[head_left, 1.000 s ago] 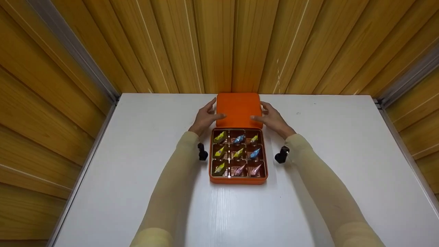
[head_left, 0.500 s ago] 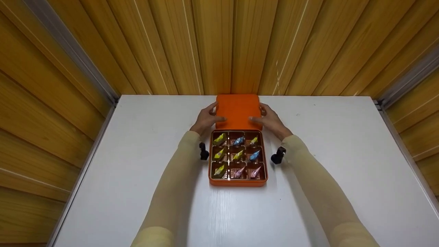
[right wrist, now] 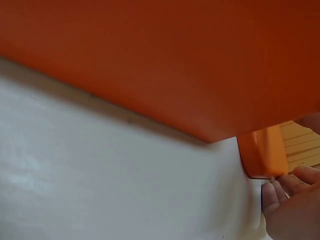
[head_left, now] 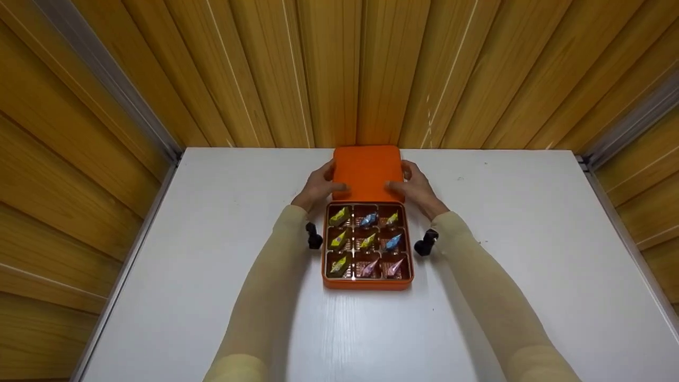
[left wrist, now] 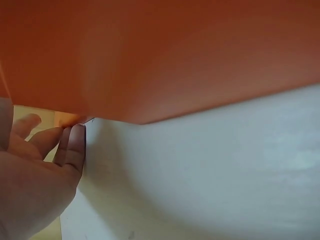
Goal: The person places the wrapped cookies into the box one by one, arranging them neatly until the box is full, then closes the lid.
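An orange square tin lid (head_left: 368,172) lies at the table's far edge in the head view, directly behind an orange tin (head_left: 367,284). Several foil-wrapped candies sit in the tin's brown divided insert, one of them a blue candy (head_left: 393,242). My left hand (head_left: 319,185) holds the lid's left side, thumb on top and fingers along the edge. Opposite it, my right hand (head_left: 417,187) grips the right side the same way. Both wrist views are largely filled by the tin's outer wall (left wrist: 165,55), with fingertips (right wrist: 270,196) at the lid's lower edge in the right wrist view.
A white table (head_left: 223,254) carries the tin and lid. Wood-look panels (head_left: 339,69) rise right behind the lid, with further panels along both sides. Black wrist devices (head_left: 314,236) stand close to the tin on either side.
The right wrist has shifted slightly inward, toward the tin. The head view has tilted a little, so everything sits slightly lower. Both hands keep their hold on the lid.
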`<state>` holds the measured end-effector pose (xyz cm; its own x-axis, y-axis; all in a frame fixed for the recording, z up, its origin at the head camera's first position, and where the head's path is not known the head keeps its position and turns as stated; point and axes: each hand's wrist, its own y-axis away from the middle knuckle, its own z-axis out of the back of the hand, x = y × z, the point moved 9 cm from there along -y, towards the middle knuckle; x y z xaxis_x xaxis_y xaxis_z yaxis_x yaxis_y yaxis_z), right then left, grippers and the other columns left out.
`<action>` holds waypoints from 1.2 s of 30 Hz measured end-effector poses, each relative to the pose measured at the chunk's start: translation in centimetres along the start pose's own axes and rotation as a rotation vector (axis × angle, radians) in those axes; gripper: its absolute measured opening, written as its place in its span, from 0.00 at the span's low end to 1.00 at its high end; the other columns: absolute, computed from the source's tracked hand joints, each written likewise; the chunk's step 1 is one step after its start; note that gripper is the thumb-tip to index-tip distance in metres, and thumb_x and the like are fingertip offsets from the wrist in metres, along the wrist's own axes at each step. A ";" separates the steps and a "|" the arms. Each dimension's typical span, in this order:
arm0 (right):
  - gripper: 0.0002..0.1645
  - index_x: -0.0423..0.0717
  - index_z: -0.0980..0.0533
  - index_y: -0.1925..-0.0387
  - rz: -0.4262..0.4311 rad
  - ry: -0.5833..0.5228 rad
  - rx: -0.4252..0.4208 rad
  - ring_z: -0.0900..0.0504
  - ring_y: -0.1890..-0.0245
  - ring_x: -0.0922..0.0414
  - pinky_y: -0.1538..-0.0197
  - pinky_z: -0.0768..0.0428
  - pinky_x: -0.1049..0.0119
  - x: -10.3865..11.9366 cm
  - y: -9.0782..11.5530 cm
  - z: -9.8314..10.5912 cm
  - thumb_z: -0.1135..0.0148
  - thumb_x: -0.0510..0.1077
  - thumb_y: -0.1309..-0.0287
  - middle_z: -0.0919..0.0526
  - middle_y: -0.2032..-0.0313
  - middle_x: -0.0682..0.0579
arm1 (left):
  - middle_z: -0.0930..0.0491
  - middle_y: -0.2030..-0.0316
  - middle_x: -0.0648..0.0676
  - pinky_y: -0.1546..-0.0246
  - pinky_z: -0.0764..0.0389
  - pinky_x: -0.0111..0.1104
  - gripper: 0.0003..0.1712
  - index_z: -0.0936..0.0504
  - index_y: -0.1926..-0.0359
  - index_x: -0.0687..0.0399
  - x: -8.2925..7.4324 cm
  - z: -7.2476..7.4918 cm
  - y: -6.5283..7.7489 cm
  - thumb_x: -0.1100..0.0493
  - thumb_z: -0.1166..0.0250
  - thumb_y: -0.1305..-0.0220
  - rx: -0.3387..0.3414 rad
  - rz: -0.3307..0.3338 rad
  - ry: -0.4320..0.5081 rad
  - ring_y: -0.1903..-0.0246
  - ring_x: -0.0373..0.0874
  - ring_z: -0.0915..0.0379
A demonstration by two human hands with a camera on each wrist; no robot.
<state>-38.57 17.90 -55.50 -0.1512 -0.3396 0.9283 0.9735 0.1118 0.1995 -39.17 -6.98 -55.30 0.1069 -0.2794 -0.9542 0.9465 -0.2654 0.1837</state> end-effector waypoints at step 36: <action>0.52 0.42 0.38 0.20 0.147 0.167 0.016 0.33 0.34 0.41 0.44 0.22 0.55 5.3 1.0 1.1 0.22 0.46 0.39 0.47 0.19 0.44 | 0.34 0.23 0.53 0.43 0.18 0.39 0.47 0.32 0.20 0.54 -3.8 3.4 1.3 0.68 0.24 0.38 -0.122 -0.087 0.049 0.35 0.52 0.28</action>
<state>-38.55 17.23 -50.03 0.0237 -0.4684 0.8832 0.9800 0.1856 0.0722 -39.41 -9.39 -50.68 0.0346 -0.2145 -0.9761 0.9825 -0.1715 0.0725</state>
